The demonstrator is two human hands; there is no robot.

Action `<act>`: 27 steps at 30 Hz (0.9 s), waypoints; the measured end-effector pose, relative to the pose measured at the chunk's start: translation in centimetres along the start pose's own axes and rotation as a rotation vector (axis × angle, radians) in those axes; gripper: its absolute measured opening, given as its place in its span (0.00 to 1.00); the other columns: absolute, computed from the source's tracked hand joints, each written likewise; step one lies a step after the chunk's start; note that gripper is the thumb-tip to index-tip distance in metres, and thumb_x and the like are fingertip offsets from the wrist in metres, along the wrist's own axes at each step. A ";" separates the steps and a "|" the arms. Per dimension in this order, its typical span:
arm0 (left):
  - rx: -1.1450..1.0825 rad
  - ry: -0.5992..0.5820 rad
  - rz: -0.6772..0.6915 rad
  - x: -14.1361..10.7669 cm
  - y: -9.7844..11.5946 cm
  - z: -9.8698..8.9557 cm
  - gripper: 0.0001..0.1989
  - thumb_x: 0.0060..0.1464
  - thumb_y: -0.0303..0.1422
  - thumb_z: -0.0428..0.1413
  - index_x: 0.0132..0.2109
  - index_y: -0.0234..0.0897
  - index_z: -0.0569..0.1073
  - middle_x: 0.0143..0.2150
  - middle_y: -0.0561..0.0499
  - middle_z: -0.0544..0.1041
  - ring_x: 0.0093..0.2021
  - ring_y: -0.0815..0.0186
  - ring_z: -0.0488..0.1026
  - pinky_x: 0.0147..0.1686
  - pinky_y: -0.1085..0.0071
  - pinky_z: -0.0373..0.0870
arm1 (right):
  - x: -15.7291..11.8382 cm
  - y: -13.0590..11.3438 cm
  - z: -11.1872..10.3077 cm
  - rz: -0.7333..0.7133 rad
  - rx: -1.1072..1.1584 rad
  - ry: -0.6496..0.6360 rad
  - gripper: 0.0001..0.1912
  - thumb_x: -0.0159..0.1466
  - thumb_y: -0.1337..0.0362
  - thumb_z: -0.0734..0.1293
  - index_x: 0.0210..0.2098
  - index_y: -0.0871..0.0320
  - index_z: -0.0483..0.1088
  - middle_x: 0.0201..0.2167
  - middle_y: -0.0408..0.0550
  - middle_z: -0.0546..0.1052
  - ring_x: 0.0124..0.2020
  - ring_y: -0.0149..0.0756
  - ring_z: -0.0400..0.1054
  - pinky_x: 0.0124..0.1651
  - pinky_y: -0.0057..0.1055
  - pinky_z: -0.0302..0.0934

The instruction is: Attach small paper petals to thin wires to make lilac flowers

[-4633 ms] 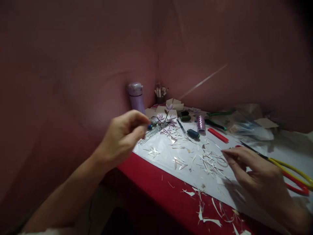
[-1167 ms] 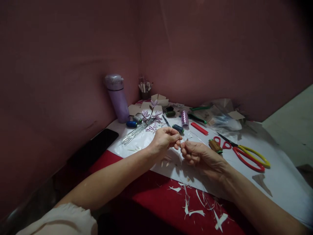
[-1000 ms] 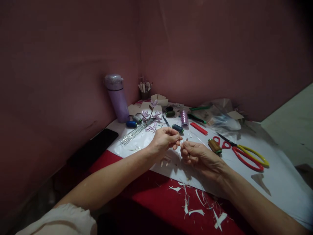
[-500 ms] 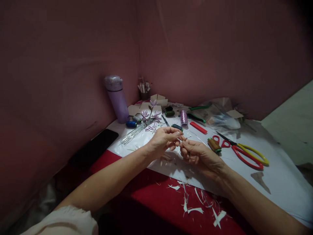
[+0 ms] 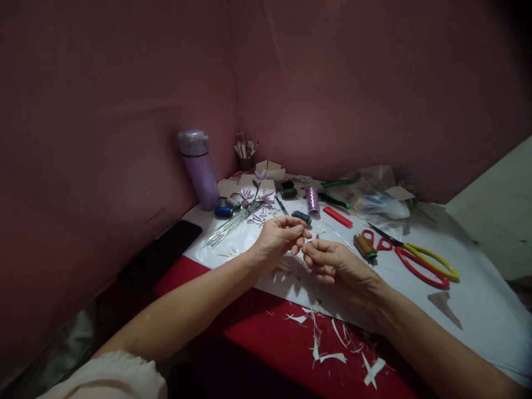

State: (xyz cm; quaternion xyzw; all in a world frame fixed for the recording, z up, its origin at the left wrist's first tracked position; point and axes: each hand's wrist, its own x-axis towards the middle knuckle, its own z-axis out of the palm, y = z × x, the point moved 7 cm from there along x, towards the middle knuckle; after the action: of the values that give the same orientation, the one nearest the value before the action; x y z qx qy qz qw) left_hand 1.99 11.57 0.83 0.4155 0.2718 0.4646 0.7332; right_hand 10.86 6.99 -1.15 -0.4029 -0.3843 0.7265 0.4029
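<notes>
My left hand is closed in a pinch above the white sheet; whatever sits between thumb and fingers is too small to make out. Just right of it, my right hand also pinches, its fingertips almost touching the left ones. A thin pale strand seems to run near the fingers, but its ends are unclear. Beyond the hands lie a dark teal thread spool and a lilac thread spool. Purple thread flowers rest on a bundle of silvery wires to the left.
Scissors with red and yellow handles, small red-handled scissors and a brown spool lie right. A purple bottle stands back left, near a black phone. Paper scraps litter the red cloth.
My right hand has shifted slightly left and its fingers have rolled, with the lower fingers extending more. My left hand stays nearly in place, still pinching.
</notes>
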 end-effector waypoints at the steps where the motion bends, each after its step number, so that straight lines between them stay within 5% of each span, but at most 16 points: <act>1: -0.002 -0.001 0.002 0.0 0.0 0.0 0.10 0.44 0.29 0.61 0.33 0.26 0.70 0.26 0.49 0.74 0.18 0.76 0.66 0.15 0.81 0.59 | 0.0 0.1 -0.1 -0.009 0.013 0.011 0.11 0.51 0.61 0.74 0.28 0.62 0.73 0.21 0.41 0.67 0.16 0.18 0.48 0.15 0.17 0.44; 20: -0.069 -0.165 -0.061 -0.4 0.0 0.9 0.12 0.42 0.31 0.65 0.32 0.26 0.72 0.26 0.49 0.74 0.18 0.78 0.66 0.19 0.80 0.60 | -0.3 -0.2 0.4 -0.007 0.028 -0.105 0.11 0.54 0.60 0.72 0.30 0.61 0.70 0.18 0.38 0.64 0.16 0.19 0.42 0.15 0.17 0.40; 27: -0.053 -0.157 -0.040 -0.3 -0.2 0.7 0.10 0.44 0.30 0.64 0.30 0.27 0.72 0.24 0.50 0.73 0.17 0.78 0.66 0.21 0.80 0.62 | -0.5 -0.2 0.5 -0.009 0.013 -0.055 0.11 0.53 0.61 0.72 0.29 0.61 0.70 0.18 0.39 0.64 0.16 0.20 0.45 0.15 0.17 0.41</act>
State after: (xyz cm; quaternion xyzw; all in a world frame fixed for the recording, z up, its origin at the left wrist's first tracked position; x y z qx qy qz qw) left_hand 2.55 10.99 1.02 0.4255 0.2092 0.4231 0.7721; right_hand 10.61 6.49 -0.60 -0.3783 -0.3924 0.7380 0.3977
